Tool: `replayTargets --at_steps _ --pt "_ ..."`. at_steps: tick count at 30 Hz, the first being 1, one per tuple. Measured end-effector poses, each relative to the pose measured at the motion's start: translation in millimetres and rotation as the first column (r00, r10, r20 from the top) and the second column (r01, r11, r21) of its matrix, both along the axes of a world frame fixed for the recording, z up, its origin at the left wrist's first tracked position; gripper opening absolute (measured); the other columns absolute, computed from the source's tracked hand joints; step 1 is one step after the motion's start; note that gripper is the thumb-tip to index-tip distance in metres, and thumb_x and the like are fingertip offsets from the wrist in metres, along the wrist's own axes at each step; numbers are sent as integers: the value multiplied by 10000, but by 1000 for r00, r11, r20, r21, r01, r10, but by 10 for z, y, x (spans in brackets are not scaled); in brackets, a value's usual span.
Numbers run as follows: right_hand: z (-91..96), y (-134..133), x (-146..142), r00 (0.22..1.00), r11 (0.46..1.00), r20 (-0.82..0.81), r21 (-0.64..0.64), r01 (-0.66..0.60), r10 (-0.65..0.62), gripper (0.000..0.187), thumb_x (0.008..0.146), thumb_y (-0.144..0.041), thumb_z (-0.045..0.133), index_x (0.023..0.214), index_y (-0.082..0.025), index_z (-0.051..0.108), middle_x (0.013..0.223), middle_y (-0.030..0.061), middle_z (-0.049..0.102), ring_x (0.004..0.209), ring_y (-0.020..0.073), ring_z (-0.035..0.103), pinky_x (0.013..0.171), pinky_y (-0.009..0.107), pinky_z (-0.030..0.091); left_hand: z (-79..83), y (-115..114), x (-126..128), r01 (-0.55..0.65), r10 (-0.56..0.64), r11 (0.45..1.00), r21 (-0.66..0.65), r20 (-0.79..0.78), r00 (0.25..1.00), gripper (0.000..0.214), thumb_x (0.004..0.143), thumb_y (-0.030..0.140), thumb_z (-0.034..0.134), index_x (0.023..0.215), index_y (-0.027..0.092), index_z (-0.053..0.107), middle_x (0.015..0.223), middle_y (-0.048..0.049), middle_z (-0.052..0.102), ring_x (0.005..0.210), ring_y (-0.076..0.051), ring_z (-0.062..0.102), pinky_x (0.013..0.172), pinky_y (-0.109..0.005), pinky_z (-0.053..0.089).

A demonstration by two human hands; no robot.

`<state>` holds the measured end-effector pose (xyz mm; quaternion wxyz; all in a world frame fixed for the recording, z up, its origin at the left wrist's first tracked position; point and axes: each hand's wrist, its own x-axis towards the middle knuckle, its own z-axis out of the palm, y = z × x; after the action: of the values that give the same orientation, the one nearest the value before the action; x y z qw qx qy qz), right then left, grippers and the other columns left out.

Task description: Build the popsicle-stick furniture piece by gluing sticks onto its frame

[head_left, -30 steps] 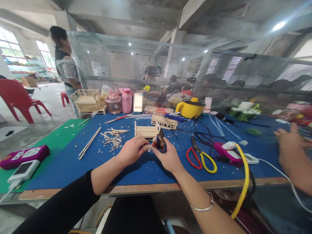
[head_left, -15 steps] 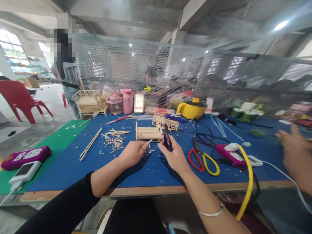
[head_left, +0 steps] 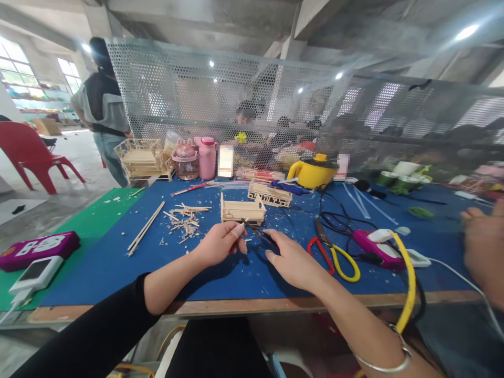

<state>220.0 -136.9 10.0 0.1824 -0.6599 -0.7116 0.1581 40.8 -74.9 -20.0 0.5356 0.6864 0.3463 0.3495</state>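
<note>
The left hand [head_left: 224, 244] is closing in a pinch, thumb against fingers, around what is looking like a short stick [head_left: 247, 221], mostly hidden by the fingertips and the tool; such a small piece is probably calling for a fingertip hold rather than a full fist. The right hand [head_left: 293, 260] is curling loosely round the handles of dark pliers [head_left: 268, 238], which are lying slantwise with their tip pointing at the left fingers, presumably because this angle is letting tool and stick meet without the wrists crossing; whether the jaws are touching the stick I cannot tell. Both hands are hovering low over the blue mat [head_left: 118, 273], and just beyond them a small wooden frame [head_left: 243, 210] is standing on it, likely kept close for easy reach. A second frame [head_left: 271, 194] is sitting behind it to the right, near a blue glue gun [head_left: 290, 187]. To the left, a heap of stick offcuts [head_left: 187, 218] is lying loose and two long sticks [head_left: 146, 229] are resting side by side, perhaps set apart so that they are not mixing with the scraps. Red-and-yellow-handled scissors [head_left: 325, 238] are lying right of the right hand, seemingly being kept within its reach
</note>
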Motion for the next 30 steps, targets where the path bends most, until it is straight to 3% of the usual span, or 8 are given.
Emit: replayTargets --at_steps 6,9,12,19,23,27,30 --pt "6 -5 -19 1000 999 -10 28 -21 22 434 751 -159 472 1180 -178 539 1221 91 603 1099 221 562 929 326 413 -34 23 -4 28 -28 999 17 -7 1000 387 861 530 411 816 166 532 601 -5 627 448 -83 439 456 -206 344" --pt "-9 -16 -13 999 999 -9 29 -36 37 463 719 -124 459 1173 -179 537 1201 92 615 1088 226 567 924 333 412 -34 20 -21 27 -21 995 101 -68 997 408 874 531 389 821 162 554 644 -14 640 490 -93 459 501 -219 366" --pt "-40 -17 -19 998 998 0 21 -65 65 472 699 -97 446 1156 -170 539 1187 100 615 1090 229 561 936 338 398 -22 -4 -32 36 2 978 203 -183 983 482 881 549 362 708 153 576 660 -29 641 568 -115 511 601 -241 401" --pt "-94 13 7 991 994 92 36 -99 96 326 651 -56 432 945 -177 504 954 88 632 888 215 581 784 307 421 -24 -57 -4 -16 67 982 188 -268 961 538 886 584 290 774 163 607 571 -5 609 586 -154 569 632 -253 418" --pt "-177 44 35 980 987 157 87 -138 123 361 644 -63 450 988 -174 469 975 93 617 917 224 574 795 304 403 -9 -47 -19 18 62 974 226 -342 938 583 895 573 244 557 179 509 484 5 535 511 -133 507 581 -248 386" --pt "-286 37 -19 967 985 253 158 -67 26 311 665 -55 445 952 -172 464 932 87 619 903 221 581 771 288 390 -35 -13 -14 6 142 937 350 -396 907 532 878 548 307 489 194 387 466 25 435 479 -111 378 496 -257 272" --pt "-292 37 -92 907 966 405 258 10 -117 248 706 -52 427 923 -158 483 892 111 617 874 243 580 740 314 370 -73 -37 39 -44 194 927 373 -374 907 542 886 541 282 473 196 344 462 33 360 479 -105 310 490 -268 226"
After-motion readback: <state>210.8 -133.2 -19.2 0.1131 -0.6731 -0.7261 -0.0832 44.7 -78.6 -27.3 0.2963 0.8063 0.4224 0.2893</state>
